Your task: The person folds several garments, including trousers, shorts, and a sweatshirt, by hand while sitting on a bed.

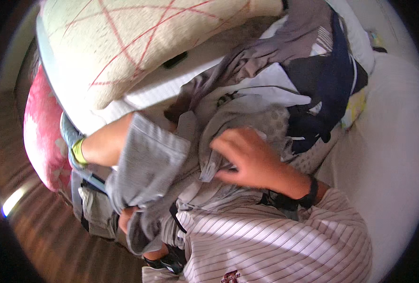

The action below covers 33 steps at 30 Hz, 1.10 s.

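My right hand point(248, 161), slightly blurred and with a black band at the wrist, hovers over a grey garment point(213, 161) among crumpled clothes. Its thumb and fingers are apart, nothing visibly held between them. At the lower left, my left hand point(127, 218) is wrapped in grey cloth point(144, 228); part of it shows, curled at the cloth, and most of its fingers are hidden. A light grey denim-like leg or garment point(153, 148) stands up beside it, and a bare shin point(105, 143) with a yellow-green sock point(78, 151) emerges there.
A heap of clothes, including a dark navy garment point(317, 81) and a brownish-grey one point(252, 53), lies on a white-covered bed point(383, 148). A cream blanket with red lines point(153, 32) is above. A dark flat object point(175, 60) lies near it. A pink cushion point(43, 134) is at left, above wooden flooring point(36, 219).
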Available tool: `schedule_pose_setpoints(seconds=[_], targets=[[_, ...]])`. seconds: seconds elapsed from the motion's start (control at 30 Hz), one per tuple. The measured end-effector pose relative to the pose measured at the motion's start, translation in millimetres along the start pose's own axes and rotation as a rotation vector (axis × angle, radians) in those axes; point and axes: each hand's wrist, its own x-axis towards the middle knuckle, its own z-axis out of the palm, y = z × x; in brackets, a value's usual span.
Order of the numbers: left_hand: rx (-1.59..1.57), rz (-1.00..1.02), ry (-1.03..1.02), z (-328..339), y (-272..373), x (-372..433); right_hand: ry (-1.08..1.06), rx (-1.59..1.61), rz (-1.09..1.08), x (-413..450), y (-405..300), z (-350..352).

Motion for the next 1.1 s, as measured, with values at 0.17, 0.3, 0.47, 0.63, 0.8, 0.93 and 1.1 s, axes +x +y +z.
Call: schedule_pose_setpoints(seconds=[0.17, 0.3, 0.47, 0.63, 0.8, 0.93, 1.1], targets=[[-0.090, 0.531, 0.247, -52, 9, -38, -0.069, 0.028, 0.251, -32, 31, 10], [-0.106, 1.001, 0.543, -87, 41, -65, -0.124, 0.351, 0.128, -21, 19, 34], [-0.128, 1.053, 0.788, -169, 22, -40, -0.202, 0.264, 0.056, 7, 12, 42], [-0.304, 0.820, 0.416, -184, -19, -7, -0.013, 0.230, 0.046, 13, 16, 46], [-0.789, 0.271, 0.142, -122, -38, 30, -0.002, 0.247, -0.001, 23, 7, 46], [0.129, 0.368, 0.131, -56, -65, 53, 0.005, 0.108, -0.128, 30, -17, 42], [0.610, 0.788, -0.085, 0, -37, 52, 0.073, 0.063, -0.316, 28, -58, 36]])
